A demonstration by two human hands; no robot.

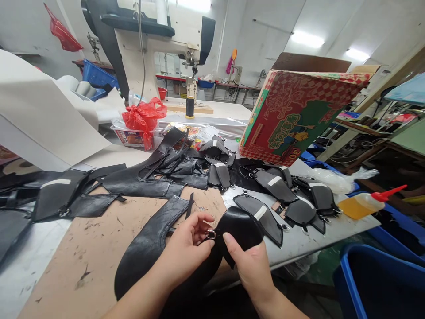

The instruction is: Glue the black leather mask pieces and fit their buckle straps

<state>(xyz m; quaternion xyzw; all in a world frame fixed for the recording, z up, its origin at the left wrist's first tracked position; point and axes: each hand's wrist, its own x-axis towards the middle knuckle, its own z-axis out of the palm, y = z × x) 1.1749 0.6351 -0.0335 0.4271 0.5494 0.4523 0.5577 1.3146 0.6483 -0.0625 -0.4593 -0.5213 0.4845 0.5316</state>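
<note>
My right hand (254, 263) grips a glossy black leather cup-shaped piece (244, 223), thumb on top and fingers hidden underneath. A small silver metal ring (210, 234) sits at that piece's left corner. Closed around the ring are the thumb and fingers of my left hand (186, 243). Under my left hand lies a larger curved black leather piece (142, 252) with a cut-out edge and a narrow strap. Just behind my right hand is a grey-backed cup piece (262, 215) with a white strip and a metal ring.
Several similar cup pieces (300, 210) and black strapped leather parts (142, 179) are spread across the table. A sewing machine (136, 57) with a thread spool (190, 107) stands behind. At right are a printed carton (295, 115), a bottle of yellow liquid (357, 206) and blue bins (375, 274).
</note>
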